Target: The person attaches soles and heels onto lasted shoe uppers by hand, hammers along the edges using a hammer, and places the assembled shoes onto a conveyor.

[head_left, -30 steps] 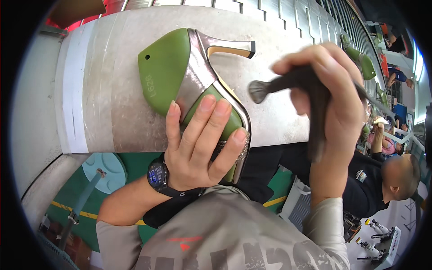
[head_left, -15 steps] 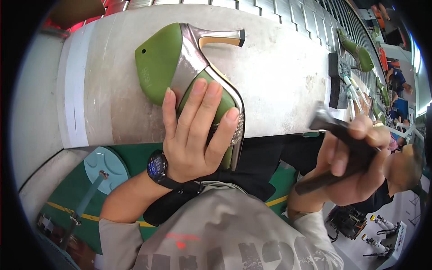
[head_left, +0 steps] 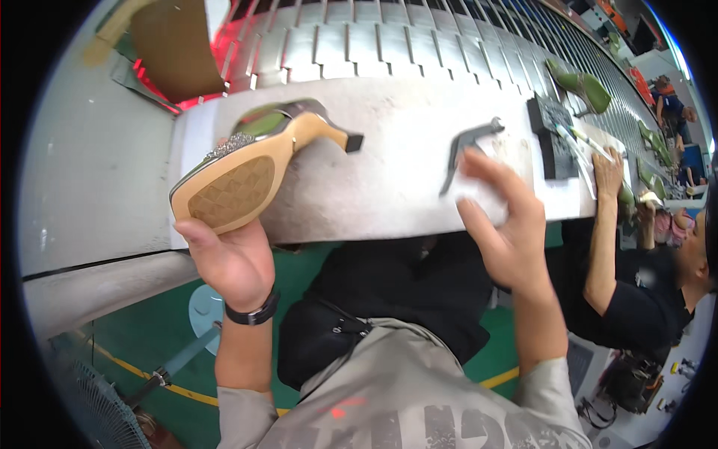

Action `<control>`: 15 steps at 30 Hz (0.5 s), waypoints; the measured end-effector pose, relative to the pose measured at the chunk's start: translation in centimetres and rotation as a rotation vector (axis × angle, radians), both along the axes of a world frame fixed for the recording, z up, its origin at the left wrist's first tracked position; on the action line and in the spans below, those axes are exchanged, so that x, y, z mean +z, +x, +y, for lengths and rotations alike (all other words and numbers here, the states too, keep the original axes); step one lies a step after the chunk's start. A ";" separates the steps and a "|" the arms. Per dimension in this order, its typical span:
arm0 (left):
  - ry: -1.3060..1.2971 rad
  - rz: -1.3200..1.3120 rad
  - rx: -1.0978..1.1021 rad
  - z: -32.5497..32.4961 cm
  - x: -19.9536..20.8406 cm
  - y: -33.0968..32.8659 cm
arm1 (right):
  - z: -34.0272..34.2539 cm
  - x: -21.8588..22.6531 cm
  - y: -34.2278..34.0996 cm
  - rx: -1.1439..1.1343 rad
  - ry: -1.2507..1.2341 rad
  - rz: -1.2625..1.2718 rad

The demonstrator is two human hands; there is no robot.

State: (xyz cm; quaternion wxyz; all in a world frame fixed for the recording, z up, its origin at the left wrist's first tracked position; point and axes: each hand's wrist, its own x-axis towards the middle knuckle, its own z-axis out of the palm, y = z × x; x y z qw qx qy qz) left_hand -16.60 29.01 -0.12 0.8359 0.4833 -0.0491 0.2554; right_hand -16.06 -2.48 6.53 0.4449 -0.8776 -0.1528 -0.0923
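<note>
My left hand (head_left: 238, 262) is closed on a high-heeled shoe (head_left: 233, 193) near the left end of the table. The thumb presses its tan patterned sole, while the other fingers are hidden behind it. The sole faces me, the silvery heel points right, and sparkling trim and a green form show along the upper side. A dark metal pincer-like tool (head_left: 458, 152) lies on the table to the right. My right hand (head_left: 512, 232) is beside the tool with thumb and index finger spread. Its fingertips are blurred, so contact with the handle is unclear.
The pale worktable (head_left: 389, 172) borders a slatted metal conveyor (head_left: 351, 49). At right are a black block (head_left: 551, 138), several white pens or brushes, and green heeled shoes (head_left: 587, 91). A co-worker (head_left: 632, 299) reaches in there. A brown panel (head_left: 176, 49) stands far left.
The shoe has been turned from lying flat to sole facing me and moved left in my left hand. My right hand has let go of the tool, which now lies on the table.
</note>
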 end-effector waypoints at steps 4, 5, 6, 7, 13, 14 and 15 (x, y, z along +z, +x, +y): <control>-0.406 -0.030 -0.567 2.2 0.5 0.2 | 1.5 -3.0 -2.0 0.111 1.196 0.763; -0.392 0.157 -0.522 1.2 1.1 -0.6 | 1.9 -3.8 -1.9 0.194 1.429 0.913; -0.229 0.071 -0.680 1.0 1.3 -0.3 | 3.0 -4.4 -2.1 0.312 1.524 0.912; -0.065 -0.009 -0.839 0.7 1.3 0.3 | 4.0 -4.5 -2.4 0.421 1.617 0.907; 0.310 0.511 -0.599 -0.5 0.3 -2.8 | 4.2 -0.7 5.1 -0.012 1.295 0.449; 0.337 0.550 -0.649 -0.5 -0.1 -4.0 | 3.6 -0.1 8.5 -0.054 1.190 0.306; 0.369 0.591 -0.693 -0.3 -0.7 -5.6 | 3.0 0.3 11.9 -0.092 1.085 0.168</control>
